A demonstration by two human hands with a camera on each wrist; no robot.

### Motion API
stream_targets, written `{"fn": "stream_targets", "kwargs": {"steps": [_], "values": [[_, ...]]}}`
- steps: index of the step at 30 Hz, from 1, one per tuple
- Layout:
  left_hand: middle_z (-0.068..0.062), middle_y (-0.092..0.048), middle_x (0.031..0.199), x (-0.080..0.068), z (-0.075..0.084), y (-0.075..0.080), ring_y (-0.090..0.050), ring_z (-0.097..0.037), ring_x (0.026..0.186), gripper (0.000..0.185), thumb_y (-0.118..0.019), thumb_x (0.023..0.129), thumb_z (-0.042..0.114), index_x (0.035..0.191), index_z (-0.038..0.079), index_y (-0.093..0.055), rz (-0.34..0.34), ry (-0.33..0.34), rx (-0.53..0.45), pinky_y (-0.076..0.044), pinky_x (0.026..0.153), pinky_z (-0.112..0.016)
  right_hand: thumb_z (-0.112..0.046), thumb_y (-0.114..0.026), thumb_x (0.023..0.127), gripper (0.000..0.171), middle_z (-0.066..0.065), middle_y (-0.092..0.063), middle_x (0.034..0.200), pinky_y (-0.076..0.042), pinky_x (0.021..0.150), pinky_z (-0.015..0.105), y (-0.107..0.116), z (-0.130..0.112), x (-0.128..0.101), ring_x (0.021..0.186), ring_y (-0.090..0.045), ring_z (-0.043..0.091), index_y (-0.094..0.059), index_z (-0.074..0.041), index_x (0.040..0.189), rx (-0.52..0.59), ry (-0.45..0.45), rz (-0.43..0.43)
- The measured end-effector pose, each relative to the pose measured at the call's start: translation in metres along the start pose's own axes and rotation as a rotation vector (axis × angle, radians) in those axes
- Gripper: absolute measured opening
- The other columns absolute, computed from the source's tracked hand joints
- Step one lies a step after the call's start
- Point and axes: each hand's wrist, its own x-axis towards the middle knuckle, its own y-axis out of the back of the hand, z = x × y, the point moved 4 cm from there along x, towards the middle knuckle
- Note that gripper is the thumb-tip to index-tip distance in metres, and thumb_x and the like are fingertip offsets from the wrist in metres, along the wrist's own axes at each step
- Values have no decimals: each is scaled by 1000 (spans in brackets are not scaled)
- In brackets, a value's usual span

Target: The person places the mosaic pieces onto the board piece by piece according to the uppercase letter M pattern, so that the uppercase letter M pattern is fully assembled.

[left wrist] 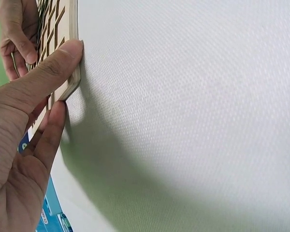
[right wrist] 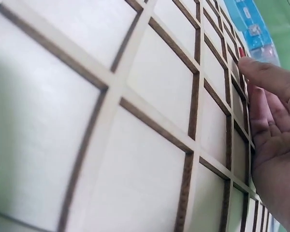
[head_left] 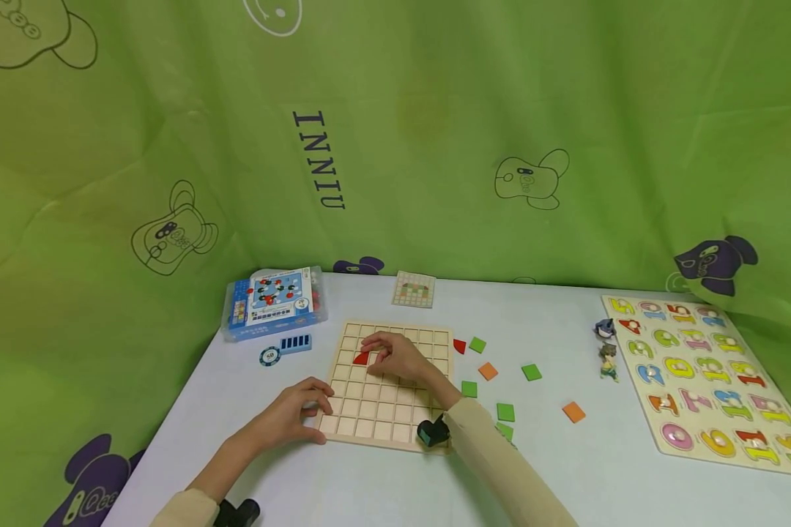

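A square wooden grid board (head_left: 364, 432) lies on the white table. My left hand (head_left: 296, 413) grips its near left corner; in the left wrist view, the thumb (left wrist: 63, 60) lies on the front edge and fingers are at the side. My right hand (head_left: 398, 357) is over the upper left part of the board, fingers bent and apart. Right at its fingertips, a red quarter-circle piece (head_left: 360, 359) lies on a grid cell. The right wrist view shows a sliver of this red piece (right wrist: 241, 51) beside a fingertip. Part of the board is hidden beneath the right arm.
Right of the board lie a second red piece (head_left: 459, 346), several green squares (head_left: 531, 372) and orange squares (head_left: 573, 412). A pattern card (head_left: 414, 290) is behind. A plastic box (head_left: 275, 304) and chip (head_left: 269, 356) lie left; figurines (head_left: 608, 360) and a number puzzle (head_left: 705, 380) lie right.
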Motion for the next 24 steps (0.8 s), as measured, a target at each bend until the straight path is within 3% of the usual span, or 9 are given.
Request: {"fn": "stream_targets", "kwargs": {"steps": [12,24], "values": [[-15,-54,120,-3,1,1,-53,-36,109,32,-87,67,13,89,10,-65,16,-34,5,-55,81,-26,7,-65,86,43,27,-59,118,-54,79,23,3,-1,-10,98,-62,29,-51,10,127,302,-35,61],[-15,-53,121,-2,1,0,-52,-36,109,31,-87,67,13,89,10,-65,6,-22,-17,-54,82,-26,-3,-64,91,42,27,-58,122,-53,83,25,22,-4,-35,104,-61,24,-50,9,129,309,-41,137]]}}
